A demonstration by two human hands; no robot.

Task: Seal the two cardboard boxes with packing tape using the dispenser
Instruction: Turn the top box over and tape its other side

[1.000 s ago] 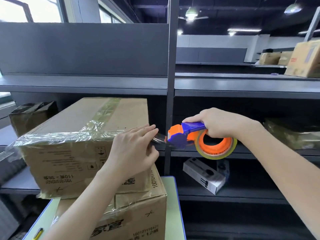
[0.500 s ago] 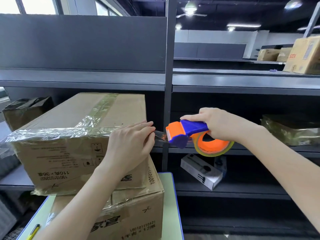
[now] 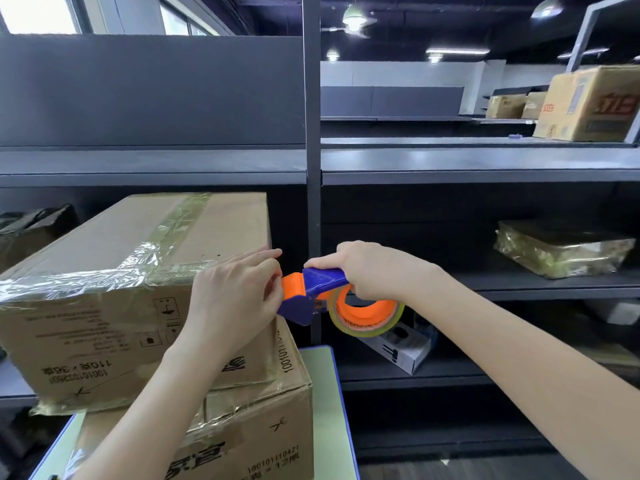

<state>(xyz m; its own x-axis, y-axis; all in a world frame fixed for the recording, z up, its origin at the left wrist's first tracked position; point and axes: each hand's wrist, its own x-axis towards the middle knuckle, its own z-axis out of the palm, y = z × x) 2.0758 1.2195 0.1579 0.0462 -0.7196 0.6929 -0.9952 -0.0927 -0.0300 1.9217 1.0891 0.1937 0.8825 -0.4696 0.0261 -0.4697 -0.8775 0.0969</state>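
The upper box, taped across its top, sits on the lower box. My left hand pinches the orange mouth of the dispenser beside the box's corner. My right hand is wrapped around its handle. I judge I'm freeing the tape end. Next I need to stick it down and pull steadily.

Left: upper cardboard box stacked on lower cardboard box, blocking that side | Centre: shelf post upright just behind tape dispenser; right hand grips it, left hand against its nose | Above upper cardboard box: open gap under shelf board | Right bay: passage between shelf post and wrapped bundle; white carton on the shelf below.
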